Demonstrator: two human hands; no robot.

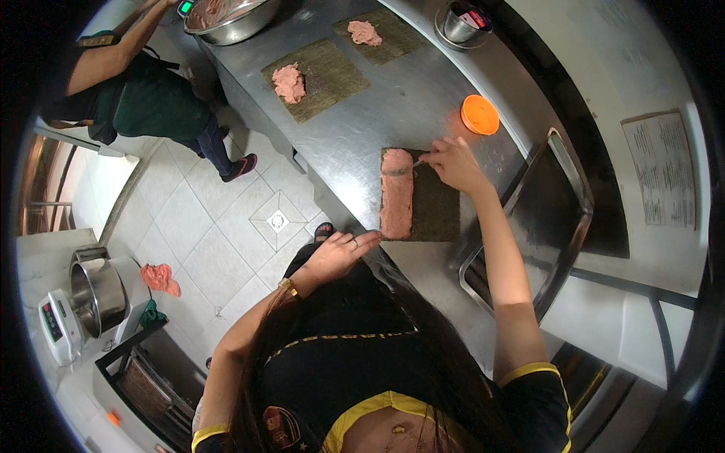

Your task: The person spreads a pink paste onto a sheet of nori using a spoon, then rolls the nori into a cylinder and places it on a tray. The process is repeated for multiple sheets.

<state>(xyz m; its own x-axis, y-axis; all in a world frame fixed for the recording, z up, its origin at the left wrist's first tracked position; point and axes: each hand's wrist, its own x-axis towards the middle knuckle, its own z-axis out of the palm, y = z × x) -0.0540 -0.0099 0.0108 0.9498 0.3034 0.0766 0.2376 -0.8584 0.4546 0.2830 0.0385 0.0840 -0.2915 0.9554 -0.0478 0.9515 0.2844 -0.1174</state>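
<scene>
On the steel table before me lies a dark green seaweed sheet (438,215). A long, flattened strip of pink paste (396,204) covers its left side. My right hand (453,162) is closed round a slim metal spreader (399,171), whose flat end rests on the upper part of the strip; whether it is a knife or a spoon I cannot tell. My left hand (341,255) has its fingers stretched out, the tips at the sheet's near left corner. Farther up the table, two more seaweed sheets (332,83) (400,41) each carry a lump of pink paste (288,83) (364,33).
An orange bowl (480,115) stands beyond my right hand, with a metal cup (462,24) farther back. A large steel bowl (230,21) sits at the far end near another person (151,98). Metal trays (540,219) lean at right. A mixer (94,294) stands at left.
</scene>
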